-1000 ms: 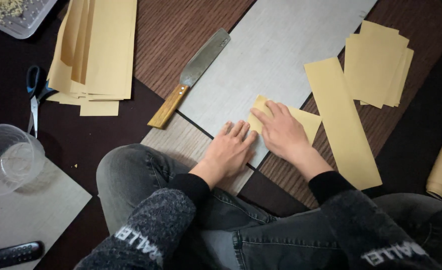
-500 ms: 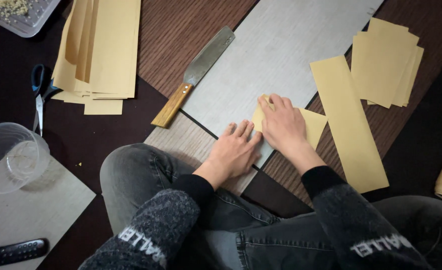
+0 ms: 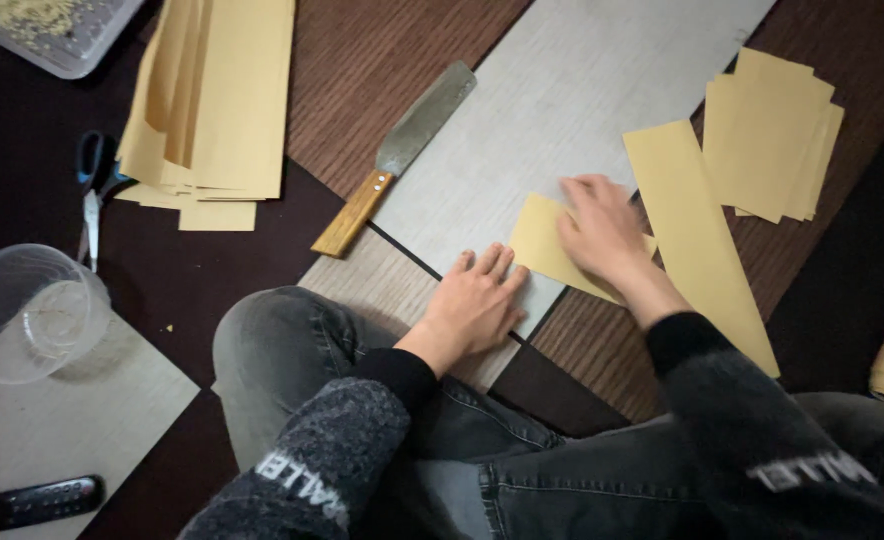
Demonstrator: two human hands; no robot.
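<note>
Dark fuzzy sleeves — grey jeans

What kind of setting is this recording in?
Probably a home floor used as a craft spot: the person sits cross-legged, hands pressing a yellow paper piece on a grey board, with a cleaver, scissors and a remote control lying about.

small tan paper piece (image 3: 542, 245), flat on the grey board's (image 3: 562, 120) near edge; partly covered

Both hands (image 3: 474, 305) (image 3: 600, 232) flat, palms down
</note>
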